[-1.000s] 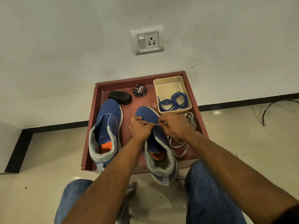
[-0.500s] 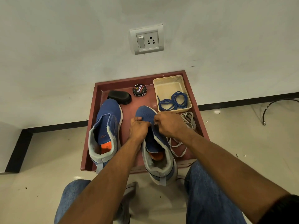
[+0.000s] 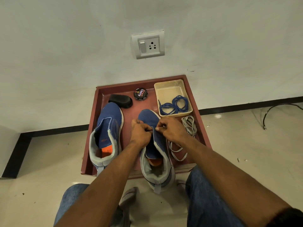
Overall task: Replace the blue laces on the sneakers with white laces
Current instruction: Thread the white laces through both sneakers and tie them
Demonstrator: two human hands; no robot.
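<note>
Two blue sneakers sit on a reddish tray (image 3: pixel 91 138) in the middle of the head view, both already stripped of laces. The left sneaker (image 3: pixel 106 131) lies untouched at centre left. The right sneaker (image 3: pixel 154 154) is being worked on: the left hand (image 3: pixel 141 133) pinches its left eyelet edge, fingers curled tight, and the right hand (image 3: pixel 172 128) pinches something small at the opposite edge, probably the tip of a white lace, though the tip itself is too small to make out. The white laces (image 3: pixel 188 125) lie heaped on the tray just right of that hand, one strand looping down beside the shoe. The blue laces (image 3: pixel 175 105) are coiled in a cream tub (image 3: pixel 168 86) at the tray's upper right. A polish tin (image 3: pixel 141 94) and a black brush (image 3: pixel 121 100) sit near the far rim.

The likely trouble: a frayed tip may miss the lowest eyelet, or the loose strand may twist or snag under the sole and leave uneven ends.
</note>
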